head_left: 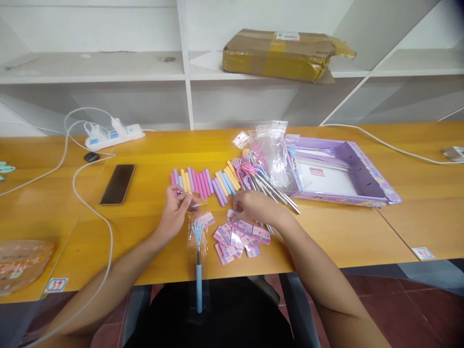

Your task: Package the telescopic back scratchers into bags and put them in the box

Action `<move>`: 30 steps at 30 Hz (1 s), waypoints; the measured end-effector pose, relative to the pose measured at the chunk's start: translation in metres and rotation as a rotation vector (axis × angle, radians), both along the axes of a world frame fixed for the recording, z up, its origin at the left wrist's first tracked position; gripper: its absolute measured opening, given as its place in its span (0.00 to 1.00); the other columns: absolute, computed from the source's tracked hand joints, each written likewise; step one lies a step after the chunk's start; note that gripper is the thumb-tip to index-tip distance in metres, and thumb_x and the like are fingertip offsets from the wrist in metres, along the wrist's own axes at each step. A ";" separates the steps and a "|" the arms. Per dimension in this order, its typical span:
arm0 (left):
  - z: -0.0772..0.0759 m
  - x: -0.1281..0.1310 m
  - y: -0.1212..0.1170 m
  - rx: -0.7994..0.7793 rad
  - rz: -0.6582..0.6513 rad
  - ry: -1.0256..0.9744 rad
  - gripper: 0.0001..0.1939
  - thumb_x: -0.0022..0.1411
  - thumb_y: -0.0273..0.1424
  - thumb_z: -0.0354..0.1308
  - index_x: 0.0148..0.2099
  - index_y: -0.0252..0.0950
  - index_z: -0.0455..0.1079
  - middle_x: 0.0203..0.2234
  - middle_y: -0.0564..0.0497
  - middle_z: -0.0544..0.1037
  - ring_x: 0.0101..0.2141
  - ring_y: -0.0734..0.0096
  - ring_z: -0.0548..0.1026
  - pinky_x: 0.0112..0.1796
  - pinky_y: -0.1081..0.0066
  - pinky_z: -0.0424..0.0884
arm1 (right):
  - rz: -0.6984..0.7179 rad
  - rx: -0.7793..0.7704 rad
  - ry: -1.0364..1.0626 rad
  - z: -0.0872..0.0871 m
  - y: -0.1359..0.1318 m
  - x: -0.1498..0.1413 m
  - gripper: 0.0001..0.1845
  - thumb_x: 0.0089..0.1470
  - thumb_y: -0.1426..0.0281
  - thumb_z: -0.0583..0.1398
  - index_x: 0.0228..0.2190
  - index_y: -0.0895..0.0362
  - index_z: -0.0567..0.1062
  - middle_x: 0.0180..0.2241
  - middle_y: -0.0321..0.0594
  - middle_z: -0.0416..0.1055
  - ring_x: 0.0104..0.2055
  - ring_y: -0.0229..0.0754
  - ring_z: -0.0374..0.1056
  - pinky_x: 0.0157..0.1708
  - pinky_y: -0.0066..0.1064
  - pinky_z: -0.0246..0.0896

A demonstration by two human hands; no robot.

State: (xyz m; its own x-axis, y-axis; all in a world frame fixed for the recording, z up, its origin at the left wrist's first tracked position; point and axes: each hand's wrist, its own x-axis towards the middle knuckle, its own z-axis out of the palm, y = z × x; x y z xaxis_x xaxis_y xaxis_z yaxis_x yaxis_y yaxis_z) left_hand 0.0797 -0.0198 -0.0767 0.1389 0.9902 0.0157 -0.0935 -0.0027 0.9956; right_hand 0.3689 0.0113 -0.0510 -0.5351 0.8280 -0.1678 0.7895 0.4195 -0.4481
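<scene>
A yellow-orange wooden table (pixel 145 251) carries a black phone (pixel 118 184), a white power strip (pixel 116 137), a row of pastel tubes (pixel 192 182), overlapping pink cards (pixel 237 238), hand-shaped pieces with metal rods (pixel 266 183), clear plastic bags (pixel 274 157) and, right of those bags, an open purple box (pixel 386 191).

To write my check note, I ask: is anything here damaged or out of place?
Yes, the brown carton on the white shelf above the table looks damaged: its right end is ragged, with torn flaps sticking out.
</scene>
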 end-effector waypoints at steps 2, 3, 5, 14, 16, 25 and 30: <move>0.001 0.000 0.000 0.041 -0.002 -0.007 0.21 0.73 0.43 0.61 0.46 0.45 0.49 0.34 0.58 0.79 0.31 0.71 0.79 0.37 0.65 0.79 | 0.011 -0.053 0.048 0.002 0.000 -0.001 0.17 0.43 0.63 0.79 0.29 0.54 0.79 0.34 0.36 0.78 0.33 0.41 0.71 0.31 0.31 0.56; 0.002 0.000 -0.001 0.055 -0.003 0.000 0.20 0.73 0.43 0.61 0.44 0.45 0.49 0.34 0.58 0.78 0.32 0.71 0.79 0.37 0.66 0.79 | 0.019 -0.073 0.068 0.004 0.000 -0.002 0.16 0.45 0.64 0.79 0.29 0.54 0.79 0.34 0.36 0.78 0.33 0.40 0.70 0.32 0.31 0.56; 0.003 0.000 -0.001 0.071 -0.006 0.034 0.18 0.74 0.43 0.59 0.43 0.43 0.52 0.35 0.56 0.78 0.32 0.72 0.78 0.37 0.66 0.78 | 0.038 -0.101 0.103 0.006 0.001 -0.001 0.13 0.48 0.66 0.77 0.28 0.55 0.79 0.33 0.36 0.77 0.33 0.40 0.70 0.32 0.31 0.56; 0.006 0.002 -0.006 0.067 -0.069 0.155 0.10 0.73 0.40 0.59 0.47 0.39 0.72 0.39 0.50 0.77 0.35 0.69 0.77 0.40 0.66 0.76 | 0.055 -0.227 0.404 0.003 0.004 -0.002 0.16 0.59 0.59 0.70 0.28 0.56 0.75 0.27 0.32 0.70 0.29 0.37 0.63 0.31 0.30 0.55; 0.006 0.003 -0.006 0.045 -0.082 0.141 0.10 0.72 0.39 0.60 0.49 0.39 0.72 0.39 0.50 0.77 0.36 0.68 0.77 0.41 0.66 0.76 | 0.076 -0.221 0.463 0.004 0.004 -0.003 0.18 0.61 0.57 0.68 0.28 0.55 0.73 0.28 0.33 0.69 0.30 0.37 0.62 0.33 0.31 0.57; 0.003 0.003 -0.005 0.043 -0.164 0.180 0.21 0.72 0.37 0.60 0.65 0.41 0.71 0.51 0.44 0.79 0.48 0.62 0.78 0.50 0.62 0.76 | -0.189 0.094 0.861 0.003 -0.010 -0.021 0.15 0.67 0.55 0.63 0.37 0.52 0.71 0.33 0.37 0.71 0.35 0.42 0.67 0.38 0.35 0.64; -0.003 0.002 -0.008 0.022 -0.273 0.059 0.24 0.71 0.38 0.62 0.67 0.43 0.71 0.58 0.43 0.79 0.55 0.58 0.78 0.58 0.56 0.74 | -0.157 0.283 0.887 -0.007 -0.017 -0.038 0.08 0.68 0.62 0.63 0.44 0.52 0.72 0.36 0.38 0.74 0.35 0.41 0.72 0.39 0.37 0.69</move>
State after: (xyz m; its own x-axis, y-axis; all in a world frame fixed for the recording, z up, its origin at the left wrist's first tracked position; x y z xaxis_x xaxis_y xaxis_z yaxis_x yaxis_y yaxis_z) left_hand 0.0818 -0.0275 -0.0802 0.4016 0.9156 0.0211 -0.0357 -0.0074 0.9993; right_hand 0.3311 -0.0061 -0.0580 -0.2497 0.8489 0.4658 0.2660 0.5226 -0.8100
